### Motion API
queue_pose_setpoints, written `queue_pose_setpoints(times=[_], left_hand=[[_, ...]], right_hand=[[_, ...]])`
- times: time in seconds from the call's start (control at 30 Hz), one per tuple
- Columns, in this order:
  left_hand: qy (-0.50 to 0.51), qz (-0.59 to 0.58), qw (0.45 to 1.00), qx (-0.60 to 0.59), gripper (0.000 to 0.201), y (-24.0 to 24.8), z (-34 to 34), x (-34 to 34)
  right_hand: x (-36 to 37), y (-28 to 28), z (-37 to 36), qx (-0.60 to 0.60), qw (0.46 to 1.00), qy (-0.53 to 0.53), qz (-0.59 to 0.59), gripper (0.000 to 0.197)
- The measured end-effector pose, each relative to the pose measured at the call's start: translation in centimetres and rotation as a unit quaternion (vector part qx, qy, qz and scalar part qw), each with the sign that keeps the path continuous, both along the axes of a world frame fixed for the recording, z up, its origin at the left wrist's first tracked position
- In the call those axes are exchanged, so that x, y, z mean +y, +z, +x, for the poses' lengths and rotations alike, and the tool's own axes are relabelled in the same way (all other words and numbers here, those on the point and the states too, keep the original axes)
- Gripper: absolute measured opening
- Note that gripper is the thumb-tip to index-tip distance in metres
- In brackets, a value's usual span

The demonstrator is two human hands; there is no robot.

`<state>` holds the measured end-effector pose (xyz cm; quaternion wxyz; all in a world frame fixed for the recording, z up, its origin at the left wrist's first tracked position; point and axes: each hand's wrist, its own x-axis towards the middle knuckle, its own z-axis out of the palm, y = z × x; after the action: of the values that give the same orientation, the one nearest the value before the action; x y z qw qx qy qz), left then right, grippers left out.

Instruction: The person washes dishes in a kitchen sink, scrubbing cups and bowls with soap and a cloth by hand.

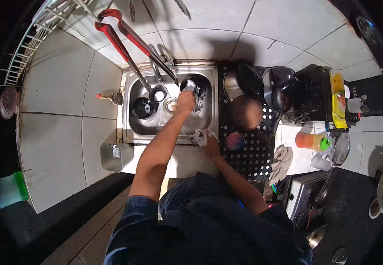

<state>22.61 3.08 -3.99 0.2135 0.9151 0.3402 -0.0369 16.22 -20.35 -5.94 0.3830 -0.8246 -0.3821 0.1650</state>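
My left hand (186, 102) reaches into the right side of the steel sink (127, 130). Its fingers are closed on a shiny, pale piece whose kind I cannot make out, over a dark round bowl (202, 84). White suds cling around that bowl. By the sink's front right edge, my right hand (210, 148) is curled round a lump covered in foam (199, 138); what lies under the foam is hidden. A black bowl (143, 108) and a small dark cup (158, 94) sit in the left half of the sink, beside the drain (170, 104).
Red-handled tongs (127, 53) hang over the sink's back left, in front of the tap (156, 70). To the right, a black perforated mat (249, 165) bears pans and a round brown lid (247, 113). Farther right are a cloth (282, 163) and an orange bottle (310, 142).
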Motion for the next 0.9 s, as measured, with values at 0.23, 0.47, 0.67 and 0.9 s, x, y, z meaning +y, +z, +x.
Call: queue_pose_setpoints(times=[0.23, 0.47, 0.67, 0.9], left_hand=[[0.015, 0.011, 0.999, -0.039, 0.021, 2.4, 0.0, -0.9], [0.006, -0.012, 0.967, -0.255, 0.021, 6.3, -5.0, -4.3], [0.254, 0.086, 0.923, -0.277, 0.037, 4.0, -16.7, 2.3], [0.309, 0.107, 0.942, -0.082, 0.052, -2.6, -19.7, 12.4]], right_hand=[[-0.1, -0.1, 0.3, 0.026, 1.0, -0.007, -0.008, 0.04], [-0.8, -1.3, 0.4, 0.024, 1.0, 0.01, 0.007, 0.04], [-0.2, -0.6, 0.5, -0.003, 1.0, 0.011, 0.004, 0.039], [-0.1, -0.5, -0.2, 0.005, 1.0, -0.002, -0.014, 0.038]])
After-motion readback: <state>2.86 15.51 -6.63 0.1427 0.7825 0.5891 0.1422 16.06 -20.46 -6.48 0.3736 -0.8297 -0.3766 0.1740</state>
